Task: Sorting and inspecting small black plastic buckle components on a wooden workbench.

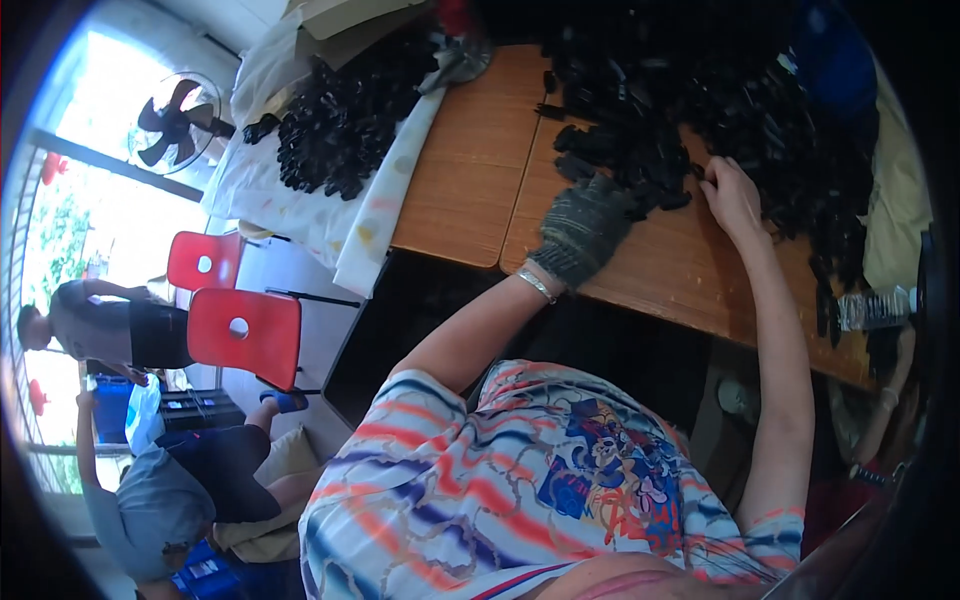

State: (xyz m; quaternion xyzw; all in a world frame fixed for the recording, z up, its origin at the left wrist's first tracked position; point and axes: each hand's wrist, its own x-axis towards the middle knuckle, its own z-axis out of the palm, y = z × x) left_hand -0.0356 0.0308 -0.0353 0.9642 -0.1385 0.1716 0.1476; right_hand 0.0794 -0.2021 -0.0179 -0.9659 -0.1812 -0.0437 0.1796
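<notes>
The left hand (585,230) is covered by a dark glove and laid palm down against the near edge of the black parts (640,150). Its fingertips are lost among them, so whether anything is gripped cannot be told. To its right, the bare right hand (735,195) is bent inward, its fingers drawn together beside a small dark piece; whether that piece is pinched cannot be told. The parts are heaped beyond both hands and spread to the right of the right hand. Bare table (650,260) is seen between the hands. A second heap (335,130) is placed beyond the left hand, farther left, on a pale sheet (300,215). A clear bottle (875,309) is seen right of the right hand, nearer the body.
</notes>
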